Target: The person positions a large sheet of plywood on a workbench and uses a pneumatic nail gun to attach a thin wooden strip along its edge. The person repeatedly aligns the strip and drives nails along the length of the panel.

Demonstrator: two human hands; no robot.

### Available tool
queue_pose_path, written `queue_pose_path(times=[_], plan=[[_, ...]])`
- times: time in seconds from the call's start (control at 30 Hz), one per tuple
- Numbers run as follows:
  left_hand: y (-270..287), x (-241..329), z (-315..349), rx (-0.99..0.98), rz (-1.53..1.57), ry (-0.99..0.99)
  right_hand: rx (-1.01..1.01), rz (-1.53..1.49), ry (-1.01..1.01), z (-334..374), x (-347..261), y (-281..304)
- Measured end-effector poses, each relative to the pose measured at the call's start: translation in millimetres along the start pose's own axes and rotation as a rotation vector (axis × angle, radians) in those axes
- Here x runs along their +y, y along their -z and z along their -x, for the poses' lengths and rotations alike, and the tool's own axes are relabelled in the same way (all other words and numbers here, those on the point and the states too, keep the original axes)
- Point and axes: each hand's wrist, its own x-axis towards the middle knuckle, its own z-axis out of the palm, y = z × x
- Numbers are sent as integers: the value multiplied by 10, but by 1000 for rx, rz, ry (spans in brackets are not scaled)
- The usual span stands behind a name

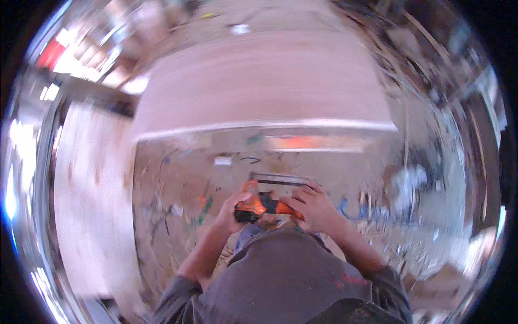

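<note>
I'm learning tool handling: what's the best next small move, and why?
Probably steady the orange-and-black tool before moving it: the left hand holds one end, the right hand is at the other, and blur hides that hand's exact grip.

Pale pink flat panel (264, 81): bars the way ahead.
Long pale wooden board (94, 200): bars the left.
Right hand (315, 208): free rightward above littered brown floor (372, 164).
</note>
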Motion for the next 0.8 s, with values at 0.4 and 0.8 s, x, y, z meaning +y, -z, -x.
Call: queue_pose_path(times=[0.4,0.8], plan=[[1467,1028,713,-167,-154,-93,-246,-68,150,-1459,-1177,-738],[4105,2659,615,623,36,-480,-152,361,142,-3978,-82,-956]])
